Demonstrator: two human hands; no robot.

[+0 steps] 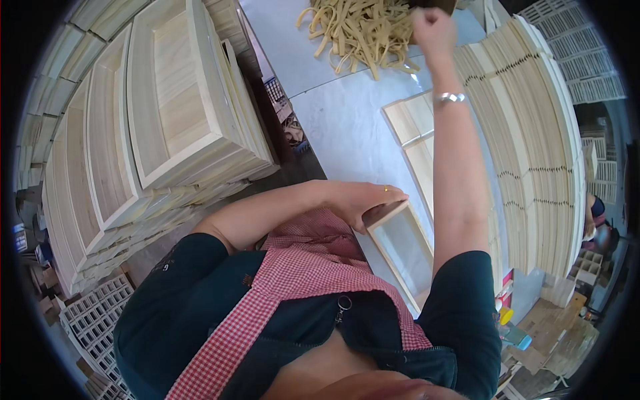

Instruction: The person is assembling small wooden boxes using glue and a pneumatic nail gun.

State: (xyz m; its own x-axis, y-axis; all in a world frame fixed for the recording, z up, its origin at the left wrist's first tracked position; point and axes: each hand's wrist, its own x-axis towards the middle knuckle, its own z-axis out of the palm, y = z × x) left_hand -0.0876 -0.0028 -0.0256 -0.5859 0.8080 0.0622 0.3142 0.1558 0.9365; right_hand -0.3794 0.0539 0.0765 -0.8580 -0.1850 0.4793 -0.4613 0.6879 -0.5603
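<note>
Left hand (pixel 365 201) clasping a frame (pixel 418 233), right hand (pixel 435 30) curled beside the strips (pixel 360 33).
The frame is over the table (pixel 340 127), partly hidden by the right arm (pixel 460 187); contact unclear. Whether the right hand holds anything cannot be told; the strips are cut off above.

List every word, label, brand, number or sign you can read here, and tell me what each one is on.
None can be read.
Dark left sleeve: small pale marks, too small to read.
Blue item at the far left edge: pale marks, too blurred to read.
Wooden frame in the left hand: no lettering seen.
Yellowish strips by the right hand: no lettering seen.
</note>
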